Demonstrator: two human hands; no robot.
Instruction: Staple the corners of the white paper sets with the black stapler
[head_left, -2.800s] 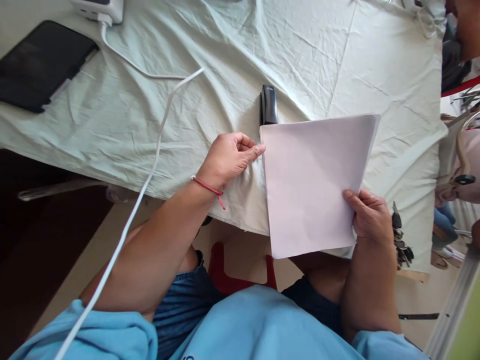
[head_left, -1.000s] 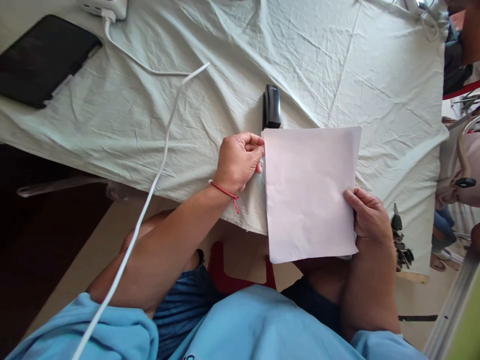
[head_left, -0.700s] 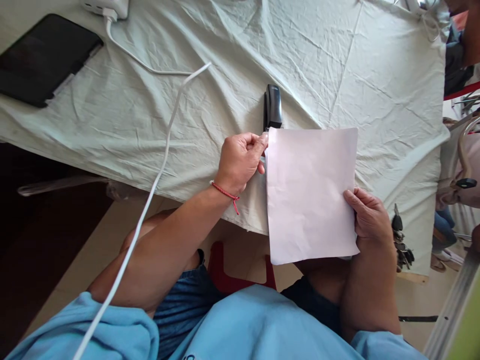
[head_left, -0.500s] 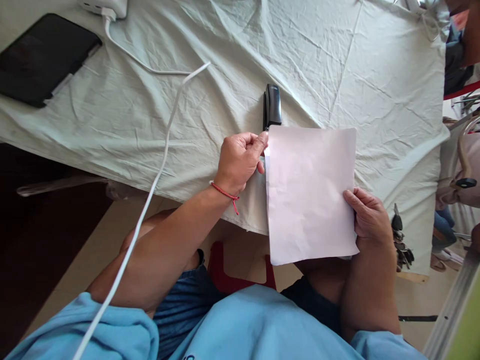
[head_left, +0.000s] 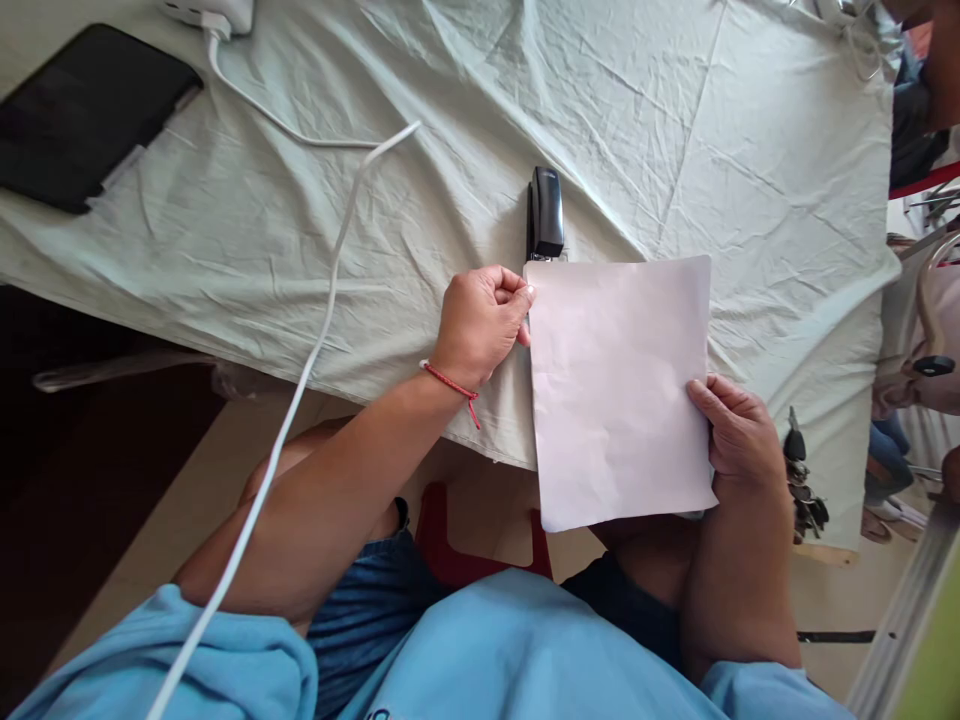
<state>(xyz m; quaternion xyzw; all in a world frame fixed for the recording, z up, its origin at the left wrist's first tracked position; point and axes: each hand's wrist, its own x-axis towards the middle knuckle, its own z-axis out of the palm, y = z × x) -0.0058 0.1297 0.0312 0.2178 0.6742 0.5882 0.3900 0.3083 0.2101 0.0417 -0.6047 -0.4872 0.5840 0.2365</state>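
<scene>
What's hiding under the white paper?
The white paper covers the near end of the black stapler and some green cloth. Anything else beneath it is hidden.

Head view, downward, close over table (head_left: 637, 120)

Both hands hold 1 stack of white paper (head_left: 619, 385) at the near edge of a table covered with a pale green cloth (head_left: 450, 150). The left hand (head_left: 480, 325) pinches the stack's far-left corner. The right hand (head_left: 735, 430) grips its near-right edge. A black stapler (head_left: 545, 212) lies just beyond the far-left corner. A white cable (head_left: 300, 350) runs left of the left arm. A black tablet (head_left: 82, 115) lies far left.
</scene>
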